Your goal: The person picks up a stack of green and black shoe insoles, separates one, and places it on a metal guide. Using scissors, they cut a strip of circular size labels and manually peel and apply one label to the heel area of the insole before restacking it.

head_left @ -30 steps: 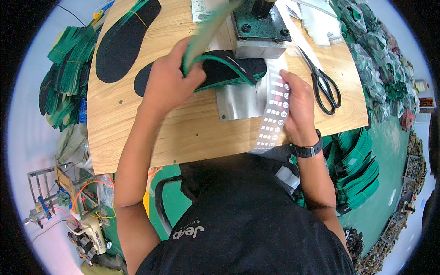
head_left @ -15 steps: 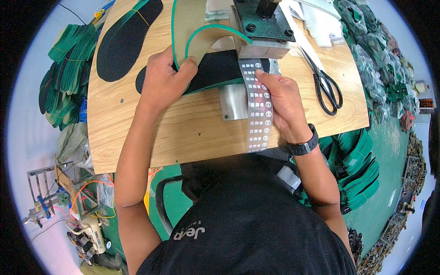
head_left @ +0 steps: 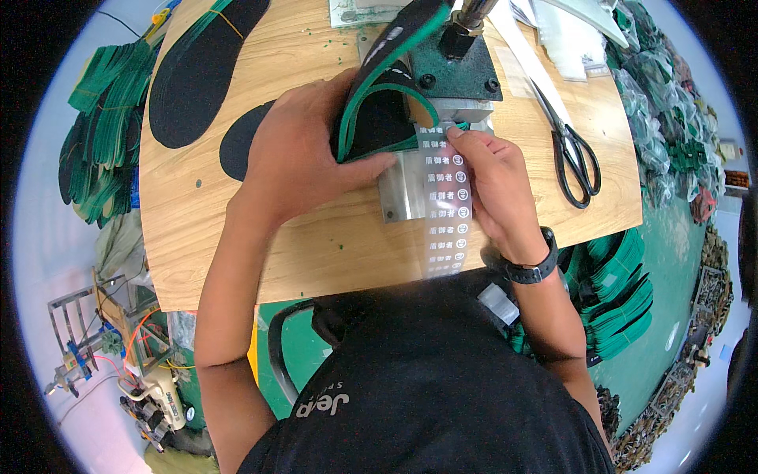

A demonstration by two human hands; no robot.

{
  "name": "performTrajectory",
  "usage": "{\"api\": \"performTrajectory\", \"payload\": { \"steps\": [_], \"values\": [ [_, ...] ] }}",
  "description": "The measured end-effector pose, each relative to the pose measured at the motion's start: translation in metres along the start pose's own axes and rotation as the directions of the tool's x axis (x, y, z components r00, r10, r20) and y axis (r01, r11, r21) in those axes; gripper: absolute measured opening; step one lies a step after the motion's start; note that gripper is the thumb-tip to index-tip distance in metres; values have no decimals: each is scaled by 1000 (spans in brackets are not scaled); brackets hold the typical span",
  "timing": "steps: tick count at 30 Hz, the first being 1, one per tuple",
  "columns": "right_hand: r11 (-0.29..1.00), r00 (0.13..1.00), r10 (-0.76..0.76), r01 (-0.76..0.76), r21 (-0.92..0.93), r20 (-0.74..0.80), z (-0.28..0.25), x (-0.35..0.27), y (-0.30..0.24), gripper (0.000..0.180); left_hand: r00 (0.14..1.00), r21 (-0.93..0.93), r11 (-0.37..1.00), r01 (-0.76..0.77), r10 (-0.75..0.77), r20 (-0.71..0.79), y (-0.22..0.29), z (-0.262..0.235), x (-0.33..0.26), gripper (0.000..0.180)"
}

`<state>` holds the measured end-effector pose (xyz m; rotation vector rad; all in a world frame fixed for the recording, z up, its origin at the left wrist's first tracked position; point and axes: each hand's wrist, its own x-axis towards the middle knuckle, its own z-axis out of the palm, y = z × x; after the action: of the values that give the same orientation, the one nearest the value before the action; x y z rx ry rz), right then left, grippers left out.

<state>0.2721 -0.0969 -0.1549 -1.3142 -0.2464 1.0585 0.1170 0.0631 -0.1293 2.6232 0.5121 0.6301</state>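
My left hand (head_left: 304,150) is closed round black insoles (head_left: 391,55) with green edges, which curl up and over. Its thumb stretches along the lower edge beside a metal plate (head_left: 401,189); its other fingertips are hidden behind the insoles. The far end of the lower insole lies under the metal block of a press (head_left: 454,75). In a pinch between thumb and fingers, my right hand (head_left: 497,178) holds a clear strip of printed labels (head_left: 447,193). The strip's far end is at the block, and its near end hangs toward the table's front edge.
Black-handled scissors (head_left: 575,162) lie right of the press. A banded insole stack (head_left: 201,71) and another black insole (head_left: 243,142) are at the left of the wooden table (head_left: 316,245). Green-edged bundles (head_left: 620,284) sit below the right edge, with bagged ones (head_left: 647,103) farther right.
The insoles in my left hand have swung rightward and now curl with their black faces showing. My left thumb has shifted right. My right hand still pinches the strip, slightly lower in view.
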Motion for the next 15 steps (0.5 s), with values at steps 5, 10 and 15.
{"api": "performTrajectory", "payload": {
  "steps": [5,10,15],
  "values": [
    [998,998,-55,55,7,1,-1,-4,2,14,995,62,994,86,-89,48,3,0,1,59],
    [984,985,-113,129,119,-127,-20,-20,-6,14,999,9,999,41,-40,-15,-2,-1,-3,36],
    [980,985,-144,156,127,-97,-15,-12,-2,15,980,-336,925,178,-196,-20,-1,-9,-2,26]
  ]
}}
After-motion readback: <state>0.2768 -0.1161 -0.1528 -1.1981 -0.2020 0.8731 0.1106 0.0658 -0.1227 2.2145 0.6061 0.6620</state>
